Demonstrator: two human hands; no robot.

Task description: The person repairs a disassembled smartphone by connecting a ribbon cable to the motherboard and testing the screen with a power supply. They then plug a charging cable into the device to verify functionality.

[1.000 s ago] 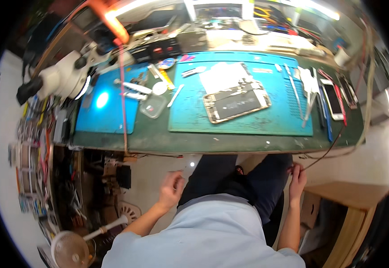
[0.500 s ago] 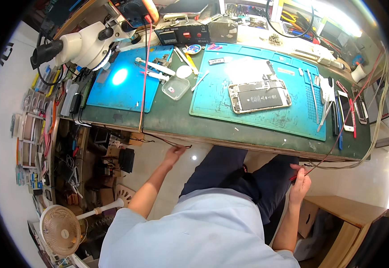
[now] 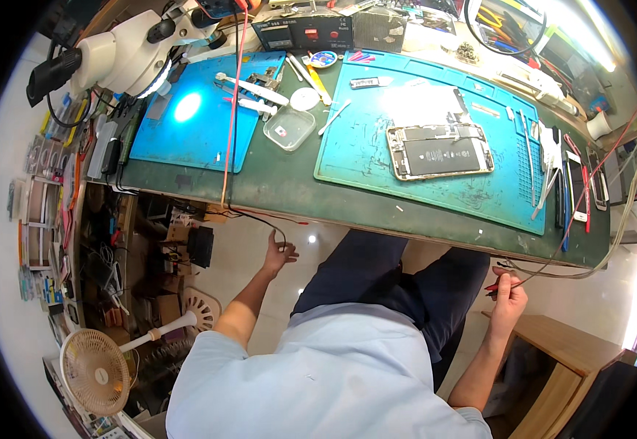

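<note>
Black lead [image 3: 279,229]: is hanging off the table's [image 3: 289,184] front edge, left of its middle, reaching down to the left hand.
Left hand [image 3: 280,256]: is hovering in front of that edge, fingers part spread; whether they are gripping the lead cannot be told.
Loose red lead [image 3: 293,220]: is hanging near the black one, its tip apart from the hand.
Right hand [image 3: 508,294]: is closing finger and thumb on a red-and-black lead end [image 3: 492,293], near the table's front right corner.
Opened phone [image 3: 443,156]: is lying on the blue mat [image 3: 355,157], well apart from both hands.
Handling judgement: good practice is calling for gripping sleeved ends, not wire, separating bare tips, and leaving slack clear of the table's edge.
</note>
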